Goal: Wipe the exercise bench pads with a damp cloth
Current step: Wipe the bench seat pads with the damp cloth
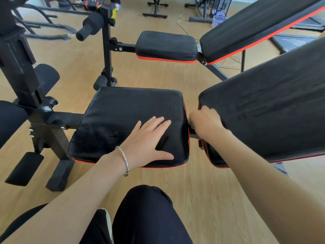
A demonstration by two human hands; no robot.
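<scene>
A black seat pad (116,117) with red trim lies flat in front of me, with dusty smears on its near left part. My left hand (149,140) lies flat on its near right corner, fingers spread. To the right, the black back pad (272,111) rises at an angle. My right hand (205,122) reaches into the gap between the two pads with its fingers curled down at the back pad's lower edge; what they hold is hidden. No cloth shows.
A second bench stands behind, with its seat pad (166,45) and raised back pad (246,27). A black frame post (19,71) with foam rollers (91,25) stands at the left. Wooden floor lies all around; my knee (149,217) is below.
</scene>
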